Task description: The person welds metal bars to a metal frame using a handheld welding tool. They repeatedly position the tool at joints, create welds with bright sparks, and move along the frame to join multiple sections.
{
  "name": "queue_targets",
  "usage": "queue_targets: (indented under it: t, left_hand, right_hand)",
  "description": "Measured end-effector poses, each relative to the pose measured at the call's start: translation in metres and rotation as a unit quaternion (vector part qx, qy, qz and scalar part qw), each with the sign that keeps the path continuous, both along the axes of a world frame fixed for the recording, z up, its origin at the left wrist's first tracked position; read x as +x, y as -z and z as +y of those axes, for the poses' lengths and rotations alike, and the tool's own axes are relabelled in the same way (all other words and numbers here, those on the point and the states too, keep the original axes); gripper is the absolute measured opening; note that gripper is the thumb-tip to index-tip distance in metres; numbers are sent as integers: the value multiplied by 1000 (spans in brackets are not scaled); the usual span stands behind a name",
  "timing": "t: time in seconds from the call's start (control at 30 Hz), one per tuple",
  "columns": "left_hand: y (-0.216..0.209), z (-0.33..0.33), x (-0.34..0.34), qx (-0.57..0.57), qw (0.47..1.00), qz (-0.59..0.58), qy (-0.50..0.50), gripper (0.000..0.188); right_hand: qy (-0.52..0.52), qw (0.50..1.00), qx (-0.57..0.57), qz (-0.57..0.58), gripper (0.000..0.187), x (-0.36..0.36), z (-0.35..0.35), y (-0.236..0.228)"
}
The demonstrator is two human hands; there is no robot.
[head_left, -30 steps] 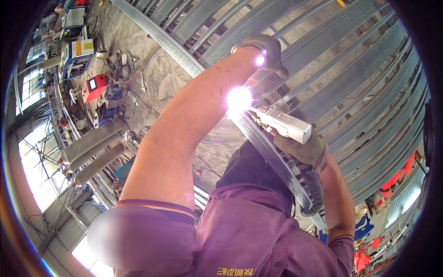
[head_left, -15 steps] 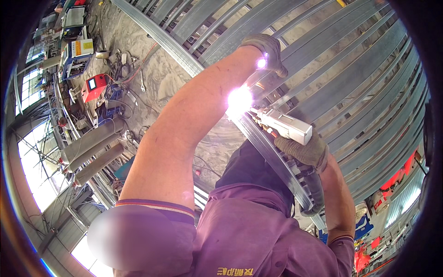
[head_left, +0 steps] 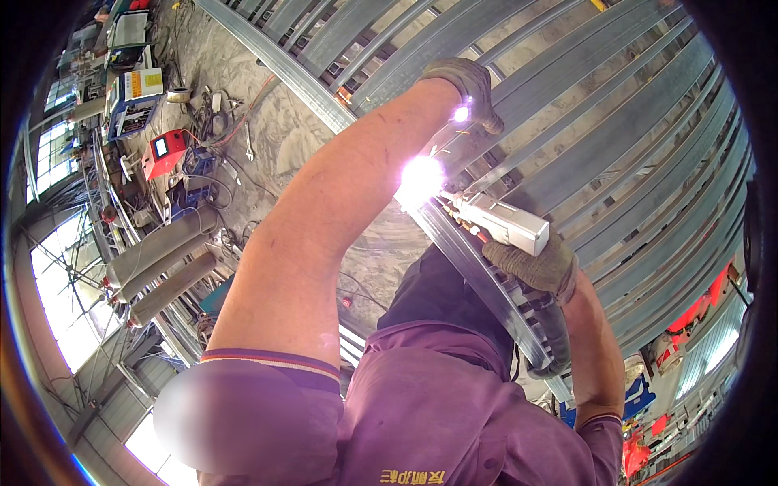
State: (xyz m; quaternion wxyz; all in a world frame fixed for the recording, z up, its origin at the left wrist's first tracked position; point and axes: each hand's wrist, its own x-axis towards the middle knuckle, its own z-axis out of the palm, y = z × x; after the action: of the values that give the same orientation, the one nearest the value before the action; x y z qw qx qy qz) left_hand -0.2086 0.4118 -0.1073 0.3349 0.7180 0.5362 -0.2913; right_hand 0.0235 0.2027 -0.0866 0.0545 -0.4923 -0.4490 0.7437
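My gloved right hand [head_left: 535, 266] is wrapped around a silver, box-bodied welding torch [head_left: 506, 221]. The torch's nozzle points left into a blinding white-violet weld glare [head_left: 422, 176] on a long metal rail [head_left: 478, 279]. The glare hides the joint itself. Beyond it, my gloved left hand [head_left: 470, 85] curls its fingers down over one of the grey metal bars [head_left: 527, 105] of a slatted frame. A smaller violet bright spot shows against that glove. Thin sparks rise just above the glare. A dark hose [head_left: 555, 344] hangs below my right hand.
Slats of the frame fill the upper right. Across the concrete floor at left are a red machine [head_left: 164, 154] with a small screen, a wrench [head_left: 250, 144], tangled cables and grey gas cylinders [head_left: 162, 251]. A blue bin [head_left: 640, 397] stands lower right.
The weld glare stays in nearly the same place, with thin sparks now above it. An orange patch shows by the frame's far-left rail. Both hands have hardly moved.
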Motion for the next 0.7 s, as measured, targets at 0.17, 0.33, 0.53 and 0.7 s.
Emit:
queue_targets:
  t: [0.17,0.33,0.53,0.7]
  left_hand:
    - [-4,-1,1,-1,1000,-3,-2,77]
    - [-5,0,0,-1,1000,0,2,81]
    - [-8,-1,-1,-1,1000,-7,-5,80]
    - [-5,-1,-1,-2,1000,-3,2,76]
  right_hand:
    - [-18,1000,-16,-3,56,2,5,-3]
    - [17,999,-31,-6,57,4,0,-7]
    - [16,1000,-5,-2,54,4,-1,-7]
    - [1,1000,-13,-3,52,4,3,-11]
